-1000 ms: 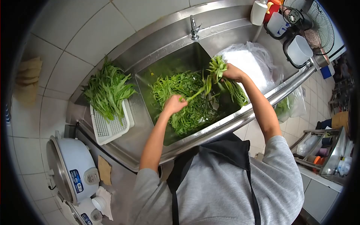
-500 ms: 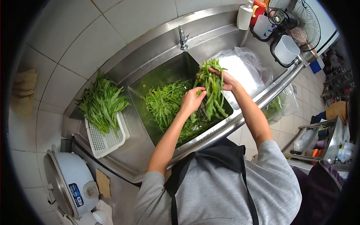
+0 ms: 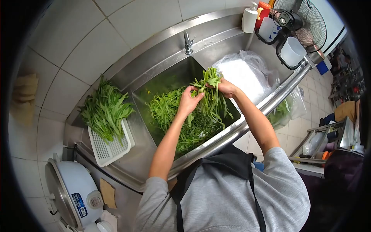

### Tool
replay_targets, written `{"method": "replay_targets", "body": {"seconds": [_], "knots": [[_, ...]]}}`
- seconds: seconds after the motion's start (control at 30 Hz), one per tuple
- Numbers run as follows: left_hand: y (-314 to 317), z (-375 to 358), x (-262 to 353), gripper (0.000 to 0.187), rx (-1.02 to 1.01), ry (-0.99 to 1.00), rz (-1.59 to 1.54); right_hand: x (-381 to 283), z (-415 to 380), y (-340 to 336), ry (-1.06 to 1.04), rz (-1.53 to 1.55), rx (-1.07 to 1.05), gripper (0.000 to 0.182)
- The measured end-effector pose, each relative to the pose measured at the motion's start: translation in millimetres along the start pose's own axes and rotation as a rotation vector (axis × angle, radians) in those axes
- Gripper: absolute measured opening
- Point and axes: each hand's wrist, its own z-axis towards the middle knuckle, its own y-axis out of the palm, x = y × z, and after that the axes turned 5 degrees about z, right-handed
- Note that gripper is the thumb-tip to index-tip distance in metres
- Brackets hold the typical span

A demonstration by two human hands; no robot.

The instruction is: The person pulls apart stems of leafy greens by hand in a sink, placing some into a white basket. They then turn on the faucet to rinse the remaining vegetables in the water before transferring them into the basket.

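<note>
My right hand [image 3: 227, 87] is closed around a bunch of leafy greens [image 3: 216, 101], held above the sink basin [image 3: 166, 75]. Its stems stick up past my fingers and the long leaves hang down. At the near side of this bunch, my left hand [image 3: 189, 101] pinches some of the stems between thumb and fingers. Below both hands, a heap of loose cut greens [image 3: 166, 104] fills much of the basin. More long greens [image 3: 104, 110] are piled on a white perforated basket [image 3: 110, 152] to the left of the basin.
A tap [image 3: 188, 41] stands behind the basin. Clear plastic bags [image 3: 247, 73] lie on the right drainboard. A pump bottle [image 3: 249, 19], plastic cups [image 3: 293, 51] and a fan [image 3: 297, 23] stand at the far right. A large rice cooker [image 3: 73, 193] is at lower left.
Both hands have come closer together, the right moving slightly left and down with the bunch. My left hand has moved left and up a little, its fingers now at the stems.
</note>
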Motion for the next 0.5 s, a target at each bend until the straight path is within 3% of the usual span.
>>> {"method": "replay_targets", "body": {"seconds": [0.17,0.33,0.4,0.5], "knots": [[2,-15,13,0.033,0.285,-0.087,0.283,10,17,-8,0.001,0.127,0.105,0.028],[6,-16,28,0.027,0.174,-0.067,0.446,7,21,-8,0.005,0.046,0.18,0.028],[5,-6,29,0.022,-0.016,-0.141,0.545,7,20,-1,-0.043,-0.034,0.207,0.028],[4,9,10,0.018,-0.017,-0.079,0.488,1,14,6,-0.114,-0.18,0.255,0.027]]}}
